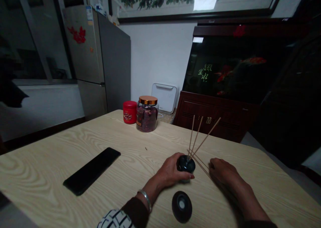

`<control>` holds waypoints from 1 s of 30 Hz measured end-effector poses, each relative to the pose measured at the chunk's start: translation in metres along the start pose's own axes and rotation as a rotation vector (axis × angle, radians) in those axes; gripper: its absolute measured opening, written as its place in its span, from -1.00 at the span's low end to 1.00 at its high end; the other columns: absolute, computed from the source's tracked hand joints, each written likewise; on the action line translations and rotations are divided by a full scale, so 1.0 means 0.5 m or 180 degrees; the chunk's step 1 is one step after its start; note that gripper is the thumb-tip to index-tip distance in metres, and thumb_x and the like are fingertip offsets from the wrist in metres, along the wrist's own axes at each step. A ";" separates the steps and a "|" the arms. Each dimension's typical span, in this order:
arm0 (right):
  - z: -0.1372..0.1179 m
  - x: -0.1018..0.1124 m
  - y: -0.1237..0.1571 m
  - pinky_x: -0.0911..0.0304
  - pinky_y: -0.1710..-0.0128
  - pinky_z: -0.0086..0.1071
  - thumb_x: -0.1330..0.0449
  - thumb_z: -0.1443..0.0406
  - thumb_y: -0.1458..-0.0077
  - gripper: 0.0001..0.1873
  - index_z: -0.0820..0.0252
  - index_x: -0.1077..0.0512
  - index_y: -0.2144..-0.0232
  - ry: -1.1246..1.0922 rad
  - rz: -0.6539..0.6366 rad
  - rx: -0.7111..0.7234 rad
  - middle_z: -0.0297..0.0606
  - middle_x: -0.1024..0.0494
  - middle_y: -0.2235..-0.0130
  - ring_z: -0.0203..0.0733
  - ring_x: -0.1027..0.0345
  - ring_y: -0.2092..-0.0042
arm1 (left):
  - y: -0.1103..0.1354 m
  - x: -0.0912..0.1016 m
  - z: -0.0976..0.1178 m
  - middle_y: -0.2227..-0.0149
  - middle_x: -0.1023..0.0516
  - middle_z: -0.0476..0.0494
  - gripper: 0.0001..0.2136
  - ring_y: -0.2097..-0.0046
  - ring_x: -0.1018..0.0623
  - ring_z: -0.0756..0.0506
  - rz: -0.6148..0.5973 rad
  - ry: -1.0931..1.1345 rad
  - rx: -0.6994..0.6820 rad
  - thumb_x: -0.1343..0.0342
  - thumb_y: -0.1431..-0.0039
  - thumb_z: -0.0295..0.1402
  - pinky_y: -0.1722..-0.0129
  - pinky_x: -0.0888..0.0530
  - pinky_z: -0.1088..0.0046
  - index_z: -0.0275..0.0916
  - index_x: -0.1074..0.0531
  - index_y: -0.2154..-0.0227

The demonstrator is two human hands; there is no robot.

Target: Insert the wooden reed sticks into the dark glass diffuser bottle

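My left hand (170, 171) is wrapped around a small dark glass reed diffuser bottle (187, 163) standing on the table. Three thin reeds (197, 139) rise from its mouth and fan out, one leaning far right. More thin reeds (202, 165) slant low beside the bottle and run to my right hand (224, 171). Its fingers are curled over their near ends, with the fingertips partly hidden. A round dark cap (182, 207) with a pale centre lies on the table in front of the bottle.
A black phone (92, 171) lies on the wooden table (120, 191) at left. At the far edge stand a red canister (129, 112) and a glass jar (146, 116) of dried flowers. A small brown bit (146, 148) lies mid-table. Behind are a fridge (114, 61) and fish tank (233, 67).
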State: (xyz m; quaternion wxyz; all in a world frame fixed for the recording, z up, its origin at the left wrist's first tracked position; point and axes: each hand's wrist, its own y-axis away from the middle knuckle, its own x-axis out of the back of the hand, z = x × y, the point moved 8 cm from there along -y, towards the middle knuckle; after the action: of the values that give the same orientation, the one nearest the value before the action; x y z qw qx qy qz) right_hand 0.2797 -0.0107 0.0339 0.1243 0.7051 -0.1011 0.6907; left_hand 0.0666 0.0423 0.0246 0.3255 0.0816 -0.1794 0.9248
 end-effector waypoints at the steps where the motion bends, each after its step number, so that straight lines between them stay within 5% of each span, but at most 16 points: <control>1: -0.001 0.001 0.000 -0.06 0.35 -0.30 -0.06 0.32 -0.05 -0.80 0.21 -0.49 0.38 0.0019 0.0005 -0.0003 0.03 -0.60 0.22 0.03 -0.47 0.20 | 0.000 0.000 -0.001 0.15 -0.53 -0.14 -0.36 0.13 -0.49 -0.15 -0.0002 0.0006 0.0002 -0.44 0.24 -0.15 0.17 -0.40 0.42 -0.25 -0.43 0.05; 7: -0.004 0.028 0.004 -0.07 0.37 -0.30 -0.04 0.28 -0.07 -0.80 0.17 -0.45 0.39 -0.0041 0.0264 -0.0077 -0.02 -0.60 0.25 0.01 -0.46 0.23 | 0.001 0.001 0.002 0.15 -0.54 -0.14 -0.36 0.12 -0.49 -0.16 0.0030 -0.0037 -0.0010 -0.44 0.25 -0.15 0.14 -0.40 0.41 -0.23 -0.43 0.05; 12: 0.016 0.096 0.008 -0.12 0.41 -0.33 -0.05 0.25 -0.08 -0.84 0.13 -0.42 0.41 -0.0865 0.1043 -0.0153 -0.16 -0.58 0.38 -0.09 -0.44 0.35 | 0.002 0.001 0.005 0.15 -0.54 -0.14 -0.38 0.12 -0.50 -0.16 0.0017 0.0000 -0.0016 -0.44 0.25 -0.15 0.14 -0.40 0.41 -0.23 -0.44 0.07; 17: 0.059 0.165 0.029 -0.24 0.42 -0.36 -0.20 0.19 -0.01 -0.76 0.16 -0.46 0.26 -0.3087 0.2069 -0.0148 -0.23 -0.57 0.36 -0.22 -0.40 0.43 | 0.000 -0.001 -0.002 0.16 -0.53 -0.16 -0.38 0.13 -0.49 -0.16 0.0023 0.0089 -0.0002 -0.44 0.26 -0.16 0.15 -0.41 0.41 -0.25 -0.44 0.07; 22: 0.059 0.199 0.052 -0.13 0.62 -0.53 -0.39 0.20 0.17 -0.72 0.15 -0.52 0.34 -0.5673 0.2035 -0.0039 -0.25 -0.56 0.31 -0.34 -0.34 0.45 | 0.002 0.000 0.003 0.15 -0.53 -0.16 -0.39 0.12 -0.49 -0.17 0.0015 0.0062 -0.0015 -0.44 0.24 -0.16 0.15 -0.41 0.40 -0.25 -0.44 0.08; 30: -0.042 0.251 0.096 -0.17 0.61 -0.55 -0.40 0.23 0.12 -0.76 0.17 -0.49 0.36 -0.5548 0.2238 0.0513 -0.23 -0.58 0.33 -0.32 -0.40 0.42 | 0.002 0.001 0.006 0.17 -0.54 -0.12 -0.38 0.14 -0.49 -0.15 0.0009 0.0029 0.0014 -0.44 0.25 -0.16 0.12 -0.41 0.40 -0.25 -0.44 0.07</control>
State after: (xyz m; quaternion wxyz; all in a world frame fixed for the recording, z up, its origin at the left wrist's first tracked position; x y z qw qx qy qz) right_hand 0.2479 -0.0457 0.1614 -0.2598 0.9088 -0.3173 -0.0772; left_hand 0.0657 0.0405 0.0274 0.3248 0.0778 -0.1759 0.9260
